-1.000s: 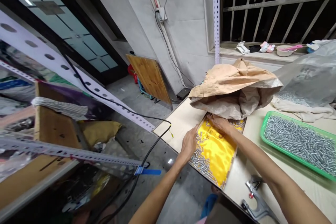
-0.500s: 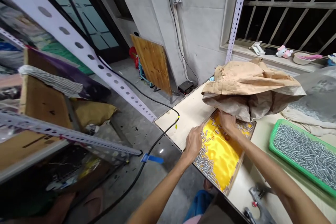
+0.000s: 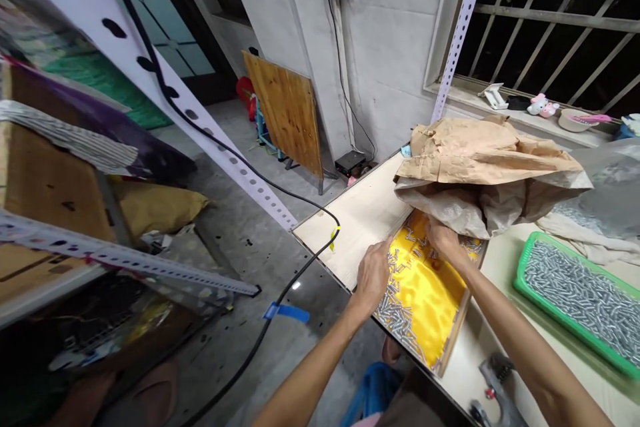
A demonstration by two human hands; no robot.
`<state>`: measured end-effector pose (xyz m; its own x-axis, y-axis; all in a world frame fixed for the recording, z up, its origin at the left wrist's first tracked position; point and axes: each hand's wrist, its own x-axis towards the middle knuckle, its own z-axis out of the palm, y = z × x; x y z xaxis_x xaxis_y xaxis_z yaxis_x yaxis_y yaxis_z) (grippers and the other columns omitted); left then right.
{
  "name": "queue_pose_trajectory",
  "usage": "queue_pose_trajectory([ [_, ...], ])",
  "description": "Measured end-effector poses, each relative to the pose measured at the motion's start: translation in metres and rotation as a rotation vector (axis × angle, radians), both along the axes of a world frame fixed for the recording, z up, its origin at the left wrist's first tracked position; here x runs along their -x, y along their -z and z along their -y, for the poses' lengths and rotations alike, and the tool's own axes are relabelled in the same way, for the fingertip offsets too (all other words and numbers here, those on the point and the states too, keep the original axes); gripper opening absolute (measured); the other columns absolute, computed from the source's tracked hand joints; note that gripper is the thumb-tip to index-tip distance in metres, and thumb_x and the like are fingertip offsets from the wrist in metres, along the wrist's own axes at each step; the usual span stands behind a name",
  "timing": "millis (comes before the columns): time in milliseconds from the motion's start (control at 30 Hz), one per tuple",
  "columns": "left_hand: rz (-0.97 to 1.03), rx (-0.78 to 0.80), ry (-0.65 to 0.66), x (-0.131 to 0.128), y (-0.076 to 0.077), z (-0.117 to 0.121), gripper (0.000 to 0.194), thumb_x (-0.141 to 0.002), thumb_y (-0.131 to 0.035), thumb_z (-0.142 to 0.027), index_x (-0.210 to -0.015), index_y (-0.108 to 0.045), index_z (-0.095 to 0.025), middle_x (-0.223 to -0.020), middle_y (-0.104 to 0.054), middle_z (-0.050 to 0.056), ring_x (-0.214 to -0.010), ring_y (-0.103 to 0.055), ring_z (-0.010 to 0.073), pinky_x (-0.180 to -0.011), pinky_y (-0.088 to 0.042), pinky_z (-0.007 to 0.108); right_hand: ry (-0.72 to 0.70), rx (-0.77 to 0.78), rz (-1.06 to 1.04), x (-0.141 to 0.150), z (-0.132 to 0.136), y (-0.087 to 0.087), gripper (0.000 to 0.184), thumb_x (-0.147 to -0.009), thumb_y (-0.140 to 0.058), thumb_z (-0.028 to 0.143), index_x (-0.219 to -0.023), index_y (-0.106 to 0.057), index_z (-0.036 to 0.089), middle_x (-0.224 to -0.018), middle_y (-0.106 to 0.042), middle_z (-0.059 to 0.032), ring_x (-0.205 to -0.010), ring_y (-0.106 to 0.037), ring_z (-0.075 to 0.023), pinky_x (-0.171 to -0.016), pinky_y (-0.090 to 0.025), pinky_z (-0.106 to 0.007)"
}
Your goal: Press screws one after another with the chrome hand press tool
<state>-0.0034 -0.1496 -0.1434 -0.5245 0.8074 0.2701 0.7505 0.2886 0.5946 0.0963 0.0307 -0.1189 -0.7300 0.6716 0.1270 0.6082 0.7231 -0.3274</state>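
A shallow wooden tray (image 3: pixel 453 341) lined with shiny yellow cloth (image 3: pixel 431 307) lies at the table's near edge. Loose metal screws (image 3: pixel 397 317) are heaped along its left side, with others scattered at the far end. My left hand (image 3: pixel 373 273) is closed on the tray's left rim, fingers bent over the edge. Inside the far end of the tray is my right hand (image 3: pixel 444 241), its fingertips mostly hidden beside a crumpled brown paper bag (image 3: pixel 493 153). Whether it holds any screws, I cannot tell.
A green basket (image 3: pixel 525 260) full of screws stands on the right. Near my right forearm lies a metal tool (image 3: pixel 500 383). A black cable (image 3: pixel 295 280) hangs across the table's left corner, and a perforated metal post (image 3: pixel 235 167) slants on the left.
The view has turned slightly, shifting the scene. Both hands stay at nearly the same places on the tray, the right one still at its far end.
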Motion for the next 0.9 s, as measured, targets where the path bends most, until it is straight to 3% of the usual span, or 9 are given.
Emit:
queue_pose_trajectory([
  [233,0.013,-0.014,-0.012,-0.002,-0.002,-0.001,0.054,-0.082,-0.034,0.002,-0.126,-0.058,-0.018,-0.105,-0.069,0.01,-0.096,-0.063,0.0207,-0.089,-0.052,0.036,0.021,0.059,0.048,0.022,0.024,-0.013,0.033,-0.085,-0.046,0.036,-0.112,-0.053,0.017,-0.107,-0.064,-0.0113,-0.092,-0.059,-0.0237,-0.079,-0.044,-0.033],
  [333,0.006,-0.013,-0.015,-0.001,0.0,-0.001,0.056,-0.082,-0.034,0.002,-0.129,-0.056,-0.019,-0.107,-0.068,0.01,-0.098,-0.063,0.0202,-0.09,-0.052,0.035,0.023,0.045,0.104,0.021,0.024,-0.018,0.027,-0.085,-0.044,0.028,-0.105,-0.055,0.016,-0.098,-0.065,-0.0104,-0.084,-0.058,-0.0225,-0.074,-0.044,-0.033],
  [467,0.002,-0.009,-0.007,0.0,0.002,0.0,0.057,-0.081,-0.036,0.002,-0.132,-0.054,-0.02,-0.106,-0.068,0.009,-0.098,-0.063,0.0195,-0.09,-0.052,0.035,0.041,-0.033,0.123,0.011,0.023,-0.022,0.029,-0.083,-0.04,0.016,-0.108,-0.055,0.016,-0.102,-0.064,-0.0122,-0.089,-0.057,-0.0237,-0.078,-0.042,-0.035],
  [700,-0.023,-0.014,-0.004,0.002,0.002,0.0,0.058,-0.08,-0.037,0.002,-0.131,-0.054,-0.019,-0.105,-0.069,0.008,-0.097,-0.063,0.0184,-0.089,-0.052,0.032,-0.217,0.015,0.157,0.015,0.038,-0.026,0.019,-0.09,-0.046,0.025,-0.1,-0.06,0.019,-0.114,-0.06,-0.0099,-0.102,-0.056,-0.0212,-0.076,-0.043,-0.027],
  [900,0.026,-0.03,-0.031,0.002,0.002,-0.001,0.053,-0.08,-0.036,0.001,-0.125,-0.059,-0.016,-0.102,-0.07,0.009,-0.096,-0.065,0.0185,-0.089,-0.052,0.032,0.07,-0.072,0.315,-0.002,0.036,-0.031,0.032,-0.088,-0.035,0.005,-0.107,-0.06,0.011,-0.105,-0.064,-0.0189,-0.091,-0.06,-0.0244,-0.075,-0.042,-0.033],
])
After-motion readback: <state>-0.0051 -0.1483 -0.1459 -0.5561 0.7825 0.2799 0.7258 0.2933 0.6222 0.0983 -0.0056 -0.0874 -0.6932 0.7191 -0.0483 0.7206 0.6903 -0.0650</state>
